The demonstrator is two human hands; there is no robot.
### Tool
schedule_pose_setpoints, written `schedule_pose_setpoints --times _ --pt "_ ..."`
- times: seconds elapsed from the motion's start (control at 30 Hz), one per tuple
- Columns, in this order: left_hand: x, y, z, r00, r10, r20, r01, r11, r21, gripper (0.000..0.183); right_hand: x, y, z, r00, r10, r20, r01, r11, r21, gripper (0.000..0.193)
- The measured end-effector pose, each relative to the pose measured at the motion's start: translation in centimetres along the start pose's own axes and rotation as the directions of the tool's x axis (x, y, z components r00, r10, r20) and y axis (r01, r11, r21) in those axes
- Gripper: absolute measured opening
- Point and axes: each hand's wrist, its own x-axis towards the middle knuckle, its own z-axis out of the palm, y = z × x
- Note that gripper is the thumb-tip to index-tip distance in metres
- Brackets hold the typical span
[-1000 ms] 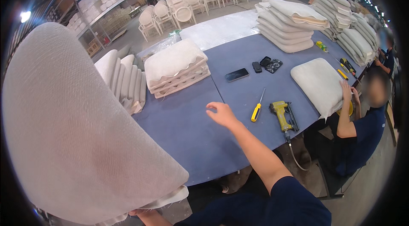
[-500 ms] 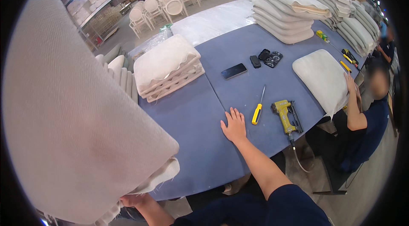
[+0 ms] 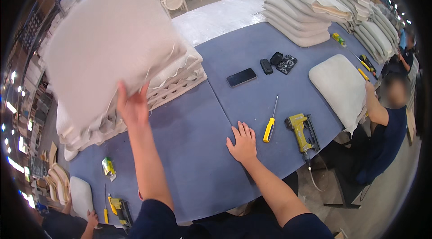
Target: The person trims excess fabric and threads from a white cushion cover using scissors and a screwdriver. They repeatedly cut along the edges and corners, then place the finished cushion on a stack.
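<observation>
A light grey upholstered seat cushion (image 3: 114, 43) is tilted over the stacked cushions at the left and hides part of them. My left hand (image 3: 135, 109) reaches up to its near edge, thumb and fingers spread; whether the fingertips still touch the fabric is unclear. Beneath and beside it is a cushion stack (image 3: 180, 83) with wavy fabric edges. My right hand (image 3: 243, 144) lies flat on the blue-grey covered table (image 3: 193, 158), holding nothing. Just right of that hand is a screwdriver (image 3: 269, 127) with a yellow handle, and beyond it a yellow-green staple gun (image 3: 299, 131) with an air hose.
A phone (image 3: 241, 77) and small black cases (image 3: 266, 66) lie mid-table. Tall cushion stacks (image 3: 299, 16) stand at the far right. At the right edge a co-worker handles a cushion (image 3: 339, 88). Another person's hand (image 3: 92, 218) is lower left, near a second staple gun (image 3: 119, 209).
The cushion at my left has moved up and away from me onto the stack side, uncovering the table's near left. My left hand has risen with it and spread. My right hand stays flat.
</observation>
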Motion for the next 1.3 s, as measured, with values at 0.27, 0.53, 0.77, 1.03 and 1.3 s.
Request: schedule_pose_setpoints --times 0.27,0.53,0.77,1.03,1.3 --pt "9.6 -9.5 -18.7 0.937 -0.229 -0.262 0.319 0.867 0.382 0.021 1.7 -6.8 0.4 0.994 -0.108 -0.020 0.110 0.986 0.128 0.058" --pt "-25.8 -17.3 -10.8 0.848 -0.367 0.383 -0.463 -0.160 0.872 0.044 -0.7 -1.2 -0.1 1.000 -0.018 -0.008 0.018 1.000 -0.015 0.056" --pt "-27.5 -13.2 -11.8 0.796 -0.468 0.384 -0.439 -0.010 0.899 0.046 -0.3 -1.8 0.7 0.998 -0.048 -0.031 0.046 0.998 -0.048 0.054" --pt "-32.9 -10.4 -12.9 0.823 -0.461 0.333 -0.428 -0.119 0.896 0.049 -0.8 -0.6 2.2 0.994 -0.108 -0.004 0.107 0.992 -0.068 0.057" --pt "-42.1 -2.0 -14.7 0.836 -0.433 0.337 -0.443 -0.171 0.880 0.047 -2.6 0.6 0.4 0.966 -0.166 0.197 0.180 0.982 -0.054 0.068"
